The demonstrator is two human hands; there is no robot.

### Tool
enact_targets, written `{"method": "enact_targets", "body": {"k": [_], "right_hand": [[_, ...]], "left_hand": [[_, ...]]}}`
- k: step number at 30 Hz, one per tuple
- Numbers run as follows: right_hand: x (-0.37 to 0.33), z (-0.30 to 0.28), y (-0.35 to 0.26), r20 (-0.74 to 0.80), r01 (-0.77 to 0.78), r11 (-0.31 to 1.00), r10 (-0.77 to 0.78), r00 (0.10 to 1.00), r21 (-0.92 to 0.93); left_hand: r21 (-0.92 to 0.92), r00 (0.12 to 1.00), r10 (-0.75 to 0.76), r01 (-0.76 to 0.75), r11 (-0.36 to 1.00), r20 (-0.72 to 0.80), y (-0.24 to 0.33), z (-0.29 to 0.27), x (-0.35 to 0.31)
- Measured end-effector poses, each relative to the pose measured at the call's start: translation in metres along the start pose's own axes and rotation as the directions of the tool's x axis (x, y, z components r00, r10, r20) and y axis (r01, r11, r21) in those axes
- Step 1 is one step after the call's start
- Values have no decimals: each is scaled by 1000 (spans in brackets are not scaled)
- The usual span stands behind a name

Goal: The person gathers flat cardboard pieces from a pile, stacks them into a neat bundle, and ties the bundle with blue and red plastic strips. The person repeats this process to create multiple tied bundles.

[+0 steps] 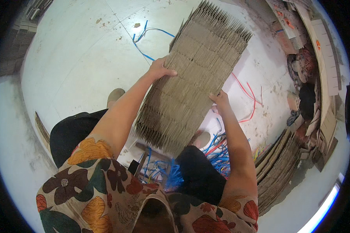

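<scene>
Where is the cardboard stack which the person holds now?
In the head view, the cardboard stack is at upper centre, between the left hand and the right hand.

I classify the site as a workshop or storeroom for cardboard goods; I cannot determine which. Indicators: a large bundle of cardboard pieces (194,73); further stacked sheets (278,173) at right; loose blue strapping (175,178) and red strapping (254,104) scattered over a stained, pale floor (85,62); a cluttered zone along the right wall.
</scene>
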State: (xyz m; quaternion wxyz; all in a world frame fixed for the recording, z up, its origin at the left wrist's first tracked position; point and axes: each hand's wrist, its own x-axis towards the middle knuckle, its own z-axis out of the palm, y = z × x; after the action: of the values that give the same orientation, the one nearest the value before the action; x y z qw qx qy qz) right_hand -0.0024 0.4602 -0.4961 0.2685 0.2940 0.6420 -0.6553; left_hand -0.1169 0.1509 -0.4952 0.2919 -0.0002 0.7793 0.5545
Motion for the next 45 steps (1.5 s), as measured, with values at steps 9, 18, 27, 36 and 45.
{"method": "enact_targets", "body": {"k": [9,18,27,36,45], "right_hand": [[-21,11,17,5,15,995,-16,1000,100],[-23,-14,21,-6,-119,985,119,993,-125],[109,-105,-89,-681,420,881,-446,581,-218],[167,-100,-129,-618,93,772,-569,543,-629],[164,-97,-123,-663,139,732,-668,338,-667]], "left_hand": [[-240,994,71,-49,970,86,0,15,-13],[-40,999,20,-22,999,-30,-13,21,-29],[-57,998,2,-6,998,-60,-28,20,-25],[-111,999,-10,6,994,-44,-23,20,-25],[-74,999,-2,-1,997,-43,-21,19,-26]]}}
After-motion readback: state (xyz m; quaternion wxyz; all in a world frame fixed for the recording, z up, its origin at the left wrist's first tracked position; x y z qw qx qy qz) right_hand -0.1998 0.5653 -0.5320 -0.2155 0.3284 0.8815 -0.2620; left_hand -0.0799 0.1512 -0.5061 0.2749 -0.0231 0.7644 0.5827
